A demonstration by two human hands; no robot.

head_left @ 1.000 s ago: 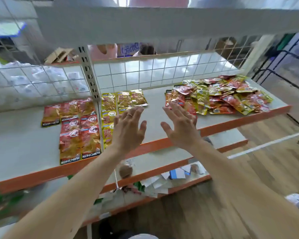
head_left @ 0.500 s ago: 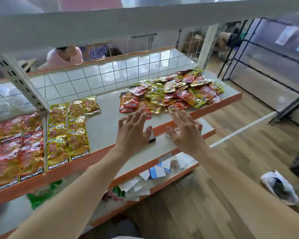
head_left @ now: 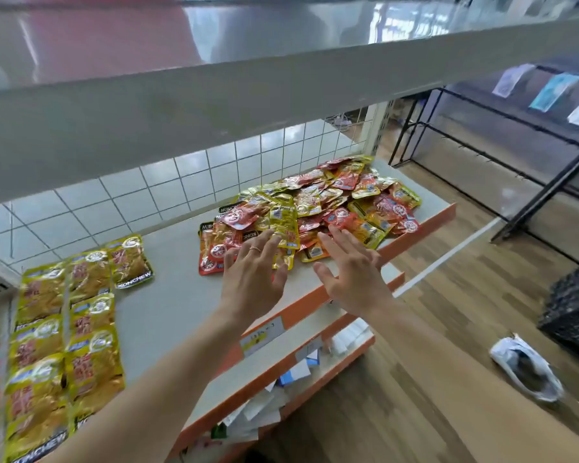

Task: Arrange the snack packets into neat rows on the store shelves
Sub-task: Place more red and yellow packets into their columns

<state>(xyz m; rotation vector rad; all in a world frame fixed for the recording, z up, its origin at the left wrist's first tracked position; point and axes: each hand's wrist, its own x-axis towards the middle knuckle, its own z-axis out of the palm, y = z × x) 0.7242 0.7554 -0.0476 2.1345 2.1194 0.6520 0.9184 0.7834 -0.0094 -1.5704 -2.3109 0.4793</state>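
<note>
Head view: left hand and right hand, fingers spread wide, beside shiny crinkly packets heaped on the smooth shelf.

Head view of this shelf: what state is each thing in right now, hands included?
left hand: open, fingers spread, at the pile's near edge.
right hand: open, fingers spread, also at the near edge.
loose pile: jumbled, red and yellow packets mixed, unsorted.
yellow packets: flat, in neat rows on the shelf.
white bag: crumpled, lying on the floor.
</note>
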